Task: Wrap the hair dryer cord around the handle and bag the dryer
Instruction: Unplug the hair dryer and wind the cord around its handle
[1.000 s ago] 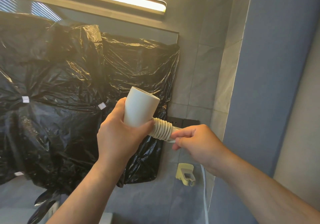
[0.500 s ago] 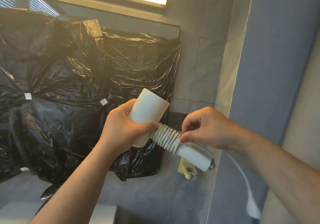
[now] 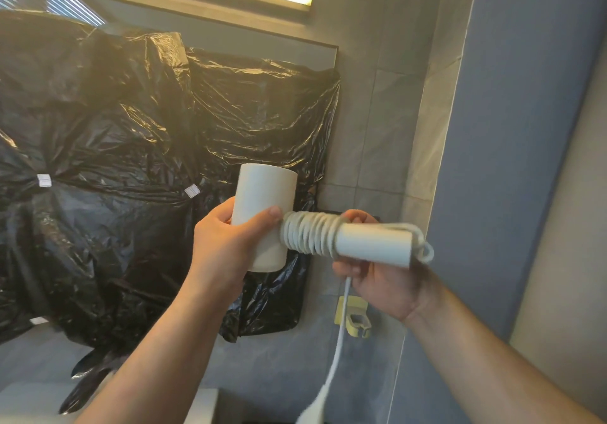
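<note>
Before the black plastic [image 3: 131,147], my left hand [image 3: 226,243] grips the dryer [image 3: 262,216]; my right hand [image 3: 384,279], half hidden behind the handle [image 3: 374,243], pinches the cord [image 3: 341,321].

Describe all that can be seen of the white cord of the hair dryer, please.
The cord looks like smooth white plastic. Many tight coils sit side by side around the handle, next to the barrel. It loops out of the handle's end. A loose tail hangs below the right hand, ending in a blurred shape at the frame's bottom edge. The left hand thumb touches the first coil.
</note>
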A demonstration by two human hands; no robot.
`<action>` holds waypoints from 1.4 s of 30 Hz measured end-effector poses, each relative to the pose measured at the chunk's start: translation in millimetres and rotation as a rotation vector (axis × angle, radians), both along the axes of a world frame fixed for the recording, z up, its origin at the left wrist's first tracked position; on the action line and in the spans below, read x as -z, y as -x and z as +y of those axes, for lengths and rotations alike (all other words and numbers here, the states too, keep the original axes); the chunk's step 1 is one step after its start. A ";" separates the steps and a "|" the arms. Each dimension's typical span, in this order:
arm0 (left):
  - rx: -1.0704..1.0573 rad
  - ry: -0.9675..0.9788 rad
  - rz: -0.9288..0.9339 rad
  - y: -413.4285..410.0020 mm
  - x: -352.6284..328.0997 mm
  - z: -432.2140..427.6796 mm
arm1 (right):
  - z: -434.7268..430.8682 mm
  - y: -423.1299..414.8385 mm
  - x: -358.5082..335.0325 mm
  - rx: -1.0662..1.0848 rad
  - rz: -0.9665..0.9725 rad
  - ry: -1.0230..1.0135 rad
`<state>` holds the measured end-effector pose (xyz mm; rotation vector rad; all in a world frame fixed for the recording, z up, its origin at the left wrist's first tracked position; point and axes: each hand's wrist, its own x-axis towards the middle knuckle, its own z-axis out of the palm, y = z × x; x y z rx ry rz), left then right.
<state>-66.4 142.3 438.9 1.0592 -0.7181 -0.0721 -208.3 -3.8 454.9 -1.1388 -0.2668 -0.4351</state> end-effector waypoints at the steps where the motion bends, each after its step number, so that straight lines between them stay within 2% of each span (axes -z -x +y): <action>1: -0.014 0.022 0.027 0.3 0.1 -0.2 | 1.2 -2.4 4.4 -0.065 -0.004 -0.055; 5: -0.062 0.053 0.043 -0.1 0.4 -3.4 | 9.5 -13.3 15.6 -0.083 -0.010 -0.149; 9: -0.159 0.082 0.063 3.6 2.3 -6.8 | 24.6 -25.7 16.5 0.181 0.052 -0.189; 11: -0.234 0.072 0.048 0.8 5.1 -7.2 | 28.9 -25.7 20.3 0.324 0.103 -0.061; 16: -0.404 0.012 -0.029 -9.1 10.3 -7.1 | 34.9 -22.7 33.7 0.614 0.347 0.603; 18: -0.439 0.002 -0.065 -8.9 12.6 -7.5 | 34.9 -21.2 30.7 0.721 0.408 0.776; 25: -0.537 -0.030 -0.194 -2.8 18.4 -5.9 | 41.7 -7.8 17.3 0.832 0.501 0.966; 32: -0.583 -0.048 -0.236 -0.9 25.0 -7.7 | 40.9 -6.0 25.6 0.992 0.406 1.019; 36: -0.572 -0.051 -0.213 -2.7 34.1 -6.9 | 34.5 0.1 24.4 0.870 0.464 1.016; 39: -0.559 -0.063 -0.226 -1.7 39.2 -5.1 | 32.5 8.5 18.7 0.788 0.523 1.221; 42: -0.555 -0.106 -0.275 -0.6 39.5 -2.0 | 28.8 14.5 8.7 0.860 0.502 1.498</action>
